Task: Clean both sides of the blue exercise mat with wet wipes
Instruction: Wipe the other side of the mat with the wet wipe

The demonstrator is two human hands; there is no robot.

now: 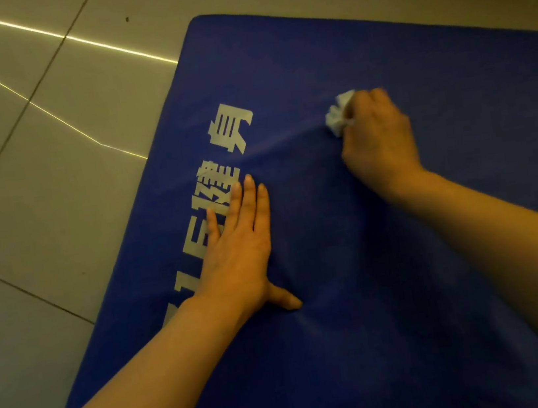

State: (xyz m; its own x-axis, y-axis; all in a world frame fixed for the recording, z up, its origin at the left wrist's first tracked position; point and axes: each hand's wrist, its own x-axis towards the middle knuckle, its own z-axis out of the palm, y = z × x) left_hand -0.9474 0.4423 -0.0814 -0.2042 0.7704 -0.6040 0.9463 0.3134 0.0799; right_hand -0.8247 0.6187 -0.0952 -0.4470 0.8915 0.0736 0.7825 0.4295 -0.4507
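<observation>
The glossy beige tiled floor is carrying the flat blue padded exercise mat, whose far left corner is showing at the top. Near the mat's left edge, the left hand is pressing down with fingers straight, partly covering the pale printed lettering. Toward the middle, the right hand is gripping a crumpled white wet wipe against the mat. The cover is wrinkling between the hands; hard rubbing could be bunching it, leaving creases unwiped

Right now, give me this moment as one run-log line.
left hand: flat on blue mat, bracing | right hand: grip on wet wipe, against mat | printed side up
</observation>
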